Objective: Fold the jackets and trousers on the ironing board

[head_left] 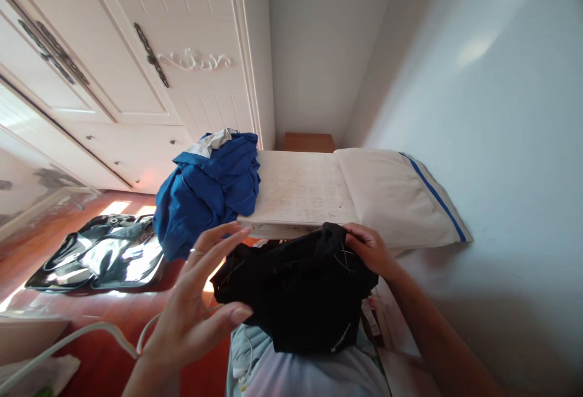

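Observation:
A black garment (pixel 296 294) hangs in front of me, with pale stitching near its top corners and a small light mark at its lower edge. My right hand (pixel 367 245) grips its upper right corner, fingers closed on the fabric. Beside its left edge, my left hand (pixel 204 294) has its fingers and thumb spread, with a ring on one finger. Below the garment lie pale grey-blue clothes (pixel 291 373).
Ahead stands a whitish board-like surface (pixel 300 184), with blue cloth (pixel 209 190) over its left end and a cream cushion (pixel 396 196) at its right. An open suitcase (pixel 100 254) lies on the floor, left. A white cable (pixel 104 327) curves at lower left.

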Demonstrator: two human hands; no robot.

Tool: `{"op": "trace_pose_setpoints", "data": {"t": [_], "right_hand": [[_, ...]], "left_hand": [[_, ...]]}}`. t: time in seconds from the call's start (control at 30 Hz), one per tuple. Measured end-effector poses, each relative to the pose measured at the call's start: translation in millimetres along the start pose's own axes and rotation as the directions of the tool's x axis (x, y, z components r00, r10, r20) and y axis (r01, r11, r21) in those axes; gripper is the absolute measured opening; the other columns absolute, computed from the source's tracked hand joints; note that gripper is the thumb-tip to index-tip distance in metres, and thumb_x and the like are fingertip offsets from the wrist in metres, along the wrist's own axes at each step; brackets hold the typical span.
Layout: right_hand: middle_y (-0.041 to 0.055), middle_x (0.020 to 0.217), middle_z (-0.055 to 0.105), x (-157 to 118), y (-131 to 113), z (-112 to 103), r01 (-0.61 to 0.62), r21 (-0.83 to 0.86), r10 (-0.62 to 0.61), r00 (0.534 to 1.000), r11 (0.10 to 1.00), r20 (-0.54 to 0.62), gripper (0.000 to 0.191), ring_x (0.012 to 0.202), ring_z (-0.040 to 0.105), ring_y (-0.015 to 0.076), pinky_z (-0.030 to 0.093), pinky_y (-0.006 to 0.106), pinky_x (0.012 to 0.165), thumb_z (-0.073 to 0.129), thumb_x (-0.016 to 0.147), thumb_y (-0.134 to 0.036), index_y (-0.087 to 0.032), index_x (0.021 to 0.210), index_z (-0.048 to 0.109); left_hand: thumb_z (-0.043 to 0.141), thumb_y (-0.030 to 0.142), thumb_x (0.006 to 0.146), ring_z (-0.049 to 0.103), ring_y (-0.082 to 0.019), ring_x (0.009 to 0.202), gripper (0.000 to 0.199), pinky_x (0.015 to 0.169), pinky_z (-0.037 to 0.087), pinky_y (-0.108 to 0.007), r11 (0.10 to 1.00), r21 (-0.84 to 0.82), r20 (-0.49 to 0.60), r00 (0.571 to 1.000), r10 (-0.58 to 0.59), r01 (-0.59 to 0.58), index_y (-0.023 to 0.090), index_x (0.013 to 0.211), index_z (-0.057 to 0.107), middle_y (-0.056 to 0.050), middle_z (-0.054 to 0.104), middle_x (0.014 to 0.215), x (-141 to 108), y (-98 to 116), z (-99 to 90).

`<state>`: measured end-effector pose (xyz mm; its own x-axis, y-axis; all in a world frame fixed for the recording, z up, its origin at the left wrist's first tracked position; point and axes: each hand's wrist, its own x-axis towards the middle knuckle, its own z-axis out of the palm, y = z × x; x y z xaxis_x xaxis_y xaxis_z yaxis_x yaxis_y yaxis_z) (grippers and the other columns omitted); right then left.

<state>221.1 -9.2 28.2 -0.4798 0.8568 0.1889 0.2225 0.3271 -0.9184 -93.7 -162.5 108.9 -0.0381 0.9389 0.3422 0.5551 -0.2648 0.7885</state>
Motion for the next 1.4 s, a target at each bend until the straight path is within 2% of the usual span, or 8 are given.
{"op": "trace_pose_setpoints", "data": {"t": [0.17,0.3,0.5,0.7,0.87,1.0,1.2,1.4], "right_hand": [[0.0011,0.067,0.06,8,-19,11,0.008,-0.064,-0.01,0.999,0.998,-0.043,0.047,0.065,0.056,0.0149,0.044,0.024,0.06,0.052,0.095,-0.057,-0.017,0.073,0.065],[0.0027,0.071,0.064,0,-25,8,-0.005,-0.089,-0.005,0.994,0.996,-0.108,0.043,0.064,0.058,0.0156,0.045,0.024,0.056,0.054,0.094,-0.057,-0.018,0.08,0.065],[0.0028,0.083,0.071,-29,-17,2,-0.046,-0.189,-0.02,0.942,0.981,-0.335,0.044,0.04,0.044,0.0074,0.036,0.022,0.04,0.071,0.081,-0.059,-0.021,0.1,0.059],[0.0049,0.08,0.075,-45,-25,3,0.17,-0.423,-0.194,0.981,0.89,-0.013,0.042,0.071,0.07,0.0194,0.054,0.028,0.066,0.069,0.083,-0.062,-0.02,0.09,0.072],[0.0045,0.078,0.073,-43,-36,4,0.243,-0.432,-0.263,0.965,0.868,0.014,0.032,0.071,0.068,0.0179,0.053,0.026,0.065,0.064,0.092,-0.051,-0.02,0.085,0.072],[0.0058,0.082,0.074,-46,-39,6,0.363,-0.461,-0.427,0.903,0.81,-0.039,0.019,0.072,0.069,0.0169,0.053,0.025,0.065,0.059,0.097,-0.034,-0.021,0.09,0.071],[0.0081,0.09,0.075,-68,-37,8,0.547,-0.491,-0.617,0.787,0.678,0.024,0.019,0.073,0.07,0.0144,0.053,0.023,0.064,0.051,0.099,-0.02,-0.02,0.094,0.068],[0.0105,0.091,0.073,-89,-30,4,0.533,-0.497,-0.634,0.772,0.685,-0.046,0.013,0.077,0.07,0.0165,0.056,0.026,0.07,0.055,0.097,-0.018,-0.018,0.093,0.067]], "left_hand": [[0.067,0.062,0.08,0.065,-0.029,0.097,0.051,0.086,0.05,-0.039,0.948,0.306,0.375,0.926,-0.04,-0.083,0.022,0.111,0.071,-0.01,0.072,0.103,61,34,60.9],[0.064,0.044,0.086,0.054,-0.015,0.063,0.032,0.059,0.036,-0.026,0.989,0.151,0.537,0.839,-0.086,0.005,0.018,0.067,0.061,0.0,0.058,0.063,86,13,78.7],[0.07,0.059,0.079,0.039,-0.008,0.051,0.047,0.048,0.025,-0.021,0.777,-0.442,0.429,0.866,-0.256,0.448,0.016,0.069,0.053,0.004,0.047,0.059,81,-11,76.0],[0.077,0.06,0.072,0.038,-0.007,0.049,0.051,0.045,0.023,-0.019,0.767,-0.476,0.279,0.901,-0.331,0.429,0.015,0.065,0.054,0.004,0.045,0.056,78,1,76.1],[0.074,0.057,0.077,0.029,-0.006,0.049,0.051,0.044,0.018,-0.019,0.853,-0.371,0.332,0.911,-0.246,0.366,0.015,0.06,0.05,0.005,0.037,0.055,77,10,69.5],[0.065,0.059,0.085,0.04,-0.009,0.057,0.052,0.049,0.03,-0.02,0.892,-0.381,0.408,0.91,-0.073,0.242,0.016,0.059,0.05,0.001,0.046,0.063,77,12,55.9],[0.072,0.064,0.078,0.06,-0.02,0.088,0.047,0.08,0.051,-0.03,0.936,-0.352,0.631,0.74,0.234,0.004,0.017,0.078,0.067,-0.01,0.066,0.102,70,11,23.7],[0.071,0.067,0.076,0.046,-0.034,0.135,0.078,0.114,0.036,-0.047,0.932,-0.36,0.438,0.891,0.124,0.047,0.025,0.139,0.056,-0.015,0.052,0.144,55,-61,17.8]]}}
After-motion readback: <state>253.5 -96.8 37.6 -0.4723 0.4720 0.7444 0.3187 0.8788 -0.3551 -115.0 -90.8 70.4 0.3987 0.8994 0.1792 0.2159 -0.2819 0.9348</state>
